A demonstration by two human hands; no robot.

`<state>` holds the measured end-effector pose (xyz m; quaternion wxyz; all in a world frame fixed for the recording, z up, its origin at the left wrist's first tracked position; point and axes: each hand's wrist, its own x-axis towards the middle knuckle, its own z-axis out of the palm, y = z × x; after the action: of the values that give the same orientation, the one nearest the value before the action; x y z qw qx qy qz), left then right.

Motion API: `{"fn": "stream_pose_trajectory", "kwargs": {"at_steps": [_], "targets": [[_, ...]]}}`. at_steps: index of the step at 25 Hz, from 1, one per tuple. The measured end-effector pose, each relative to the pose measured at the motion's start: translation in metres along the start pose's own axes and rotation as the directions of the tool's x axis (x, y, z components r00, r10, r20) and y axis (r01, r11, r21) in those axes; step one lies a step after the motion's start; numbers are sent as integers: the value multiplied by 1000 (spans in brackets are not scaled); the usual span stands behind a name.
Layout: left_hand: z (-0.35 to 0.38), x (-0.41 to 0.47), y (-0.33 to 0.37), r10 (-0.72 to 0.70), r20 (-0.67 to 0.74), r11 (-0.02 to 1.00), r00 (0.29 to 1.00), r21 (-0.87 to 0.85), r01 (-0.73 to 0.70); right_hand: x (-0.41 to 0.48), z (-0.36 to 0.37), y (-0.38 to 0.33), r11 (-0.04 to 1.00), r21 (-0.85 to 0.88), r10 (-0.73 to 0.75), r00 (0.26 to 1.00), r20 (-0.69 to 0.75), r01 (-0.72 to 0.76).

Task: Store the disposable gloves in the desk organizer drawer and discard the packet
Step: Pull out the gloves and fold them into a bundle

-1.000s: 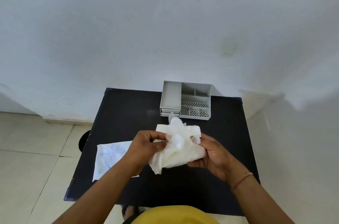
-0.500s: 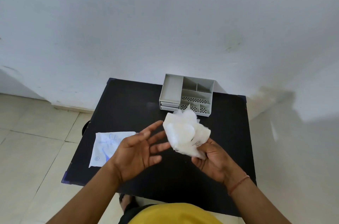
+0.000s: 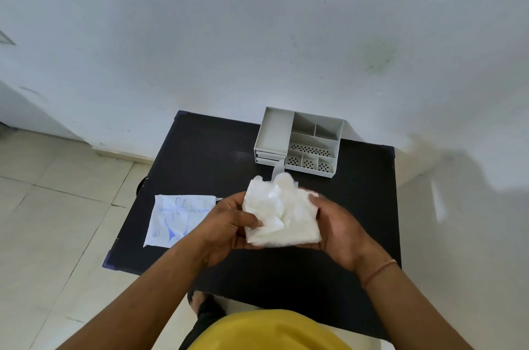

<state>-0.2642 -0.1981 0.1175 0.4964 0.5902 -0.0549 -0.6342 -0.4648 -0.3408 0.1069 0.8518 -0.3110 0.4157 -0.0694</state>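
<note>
A crumpled bundle of white translucent disposable gloves [image 3: 282, 213] is held above the middle of the black table [image 3: 206, 155]. My left hand [image 3: 226, 226] grips its left side with the thumb on top, and my right hand [image 3: 339, 230] cups its right side and underside. The empty glove packet [image 3: 174, 219], white with blue print, lies flat on the table's left edge, partly overhanging it. The grey desk organizer [image 3: 299, 142] stands at the table's far edge, beyond the bundle, with its two small drawers on the lower left front shut.
A white wall rises directly behind the table and on the right. Pale floor tiles [image 3: 57, 206] spread to the left. My yellow shirt [image 3: 266, 332] fills the bottom centre, with a foot showing under the table's near edge.
Half a second ago my left hand was open and off the bundle, which only my right hand held; now my left hand has closed on it again and the bundle sits lower between both hands.
</note>
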Motion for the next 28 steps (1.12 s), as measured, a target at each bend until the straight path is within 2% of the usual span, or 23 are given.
{"fn": "stream_pose_trajectory", "kwargs": {"at_steps": [2, 4, 8, 11, 13, 16, 18, 20, 22, 23, 25, 26, 27, 28], "targets": [[-3, 0, -2, 7, 34, 1000, 999, 6, -7, 3, -3, -8, 983, 165, 70, 993, 94, -85], [-4, 1, -5, 3, 62, 999, 998, 47, -6, 7, -2, -15, 983, 165, 52, 979, 196, -85], [-6, 1, -6, -5, 80, 994, 997, 113, -4, 11, 5, -24, 989, -150, 38, 981, 189, -9], [-6, -3, -6, 6, 79, 986, 997, 168, -19, 10, 13, -26, 893, -442, -42, 992, 116, 89], [-6, -5, -7, 10, 78, 983, 997, 179, -24, 10, 17, -23, 825, -553, -80, 992, 93, 119], [-2, -6, -8, 41, 107, 988, 993, 144, -57, 10, 22, -17, 763, -624, -159, 985, 71, 168], [2, -7, -7, 136, 102, 976, 985, 155, -151, 11, 25, -15, 727, -655, -237, 971, 39, 204], [7, -8, -6, 231, 93, 950, 969, 194, -245, 10, 27, -16, 728, -655, -255, 967, 20, 205], [8, -5, -5, 246, 84, 945, 966, 198, -259, 8, 28, -18, 718, -669, -242, 970, 20, 193], [8, -5, -3, 238, 73, 947, 969, 202, -248, 8, 26, -19, 730, -657, -228, 973, 26, 189], [8, -4, -1, 232, 24, 949, 973, 212, -231, 6, 22, -18, 869, -457, -197, 980, 33, 191], [7, -3, -1, 238, -4, 951, 971, 204, -232, 4, 18, -18, 956, -246, -163, 986, 18, 163], [8, -2, -1, 250, -29, 953, 968, 183, -241, 2, 14, -19, 992, -11, -124, 992, -8, 124], [8, -2, -1, 268, -56, 953, 962, 163, -256, -1, 10, -19, 983, 153, -96, 994, -42, 102]]}}
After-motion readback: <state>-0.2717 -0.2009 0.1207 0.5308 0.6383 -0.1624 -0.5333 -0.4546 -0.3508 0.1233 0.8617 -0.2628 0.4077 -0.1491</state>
